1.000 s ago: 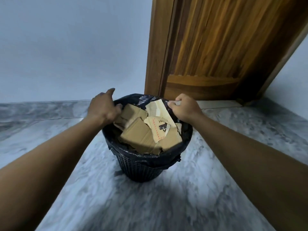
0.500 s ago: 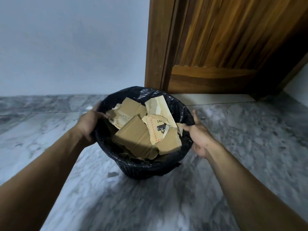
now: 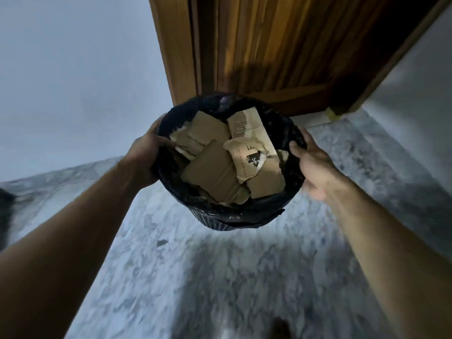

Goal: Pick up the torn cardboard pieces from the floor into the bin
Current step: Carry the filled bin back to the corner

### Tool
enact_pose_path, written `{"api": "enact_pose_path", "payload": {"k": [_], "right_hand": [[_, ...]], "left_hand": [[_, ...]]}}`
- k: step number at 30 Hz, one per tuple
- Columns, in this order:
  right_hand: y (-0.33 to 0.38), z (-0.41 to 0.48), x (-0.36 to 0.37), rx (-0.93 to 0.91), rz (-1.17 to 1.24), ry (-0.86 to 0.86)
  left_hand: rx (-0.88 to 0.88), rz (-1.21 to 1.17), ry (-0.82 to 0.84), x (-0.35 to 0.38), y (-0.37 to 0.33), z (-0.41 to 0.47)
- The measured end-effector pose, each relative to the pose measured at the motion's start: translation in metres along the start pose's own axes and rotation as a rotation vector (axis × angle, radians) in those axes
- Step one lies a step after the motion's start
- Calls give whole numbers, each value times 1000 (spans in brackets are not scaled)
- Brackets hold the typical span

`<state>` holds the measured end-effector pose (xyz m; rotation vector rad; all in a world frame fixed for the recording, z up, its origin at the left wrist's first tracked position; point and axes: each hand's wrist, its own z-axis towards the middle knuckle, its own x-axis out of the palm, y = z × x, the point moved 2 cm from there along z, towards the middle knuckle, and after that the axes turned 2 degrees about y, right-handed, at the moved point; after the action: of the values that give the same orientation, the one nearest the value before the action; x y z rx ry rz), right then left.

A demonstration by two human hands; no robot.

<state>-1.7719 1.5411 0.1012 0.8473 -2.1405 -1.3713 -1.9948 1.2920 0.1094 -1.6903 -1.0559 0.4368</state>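
A round black bin (image 3: 234,217) lined with a black bag is held up off the marble floor, tilted toward me. Several torn brown cardboard pieces (image 3: 215,172) fill it, one with a printed label. My left hand (image 3: 146,155) grips the bin's left rim, thumb over the edge. My right hand (image 3: 311,165) holds the right side, thumb on the rim and fingers curled round the wall beneath.
Grey-white marble floor (image 3: 195,277) lies below with a small dark scrap (image 3: 161,242) on it. A wooden door and frame (image 3: 269,45) stand behind the bin. A pale wall (image 3: 73,81) is at the left, another at the right.
Both hands slid from the top of the rim to the bin's sides and lifted it off the floor. The bin now sits higher and closer in view.
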Motion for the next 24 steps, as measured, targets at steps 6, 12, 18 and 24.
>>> {"api": "enact_pose_path", "payload": {"k": [6,12,18,24], "right_hand": [[152,-98,-67,-57,50,-165],[279,-202,-132,-178,-1,-388],[356,-325,-226,-245,81,-628],[375,-463,-329,-281,253,-885]], "left_hand": [[-21,-26,188,119,-144,-53],[22,60,345,236,-265,-108],[-9,130,650,384,-336,-171],[20,239,932,561,-342,-245]]}}
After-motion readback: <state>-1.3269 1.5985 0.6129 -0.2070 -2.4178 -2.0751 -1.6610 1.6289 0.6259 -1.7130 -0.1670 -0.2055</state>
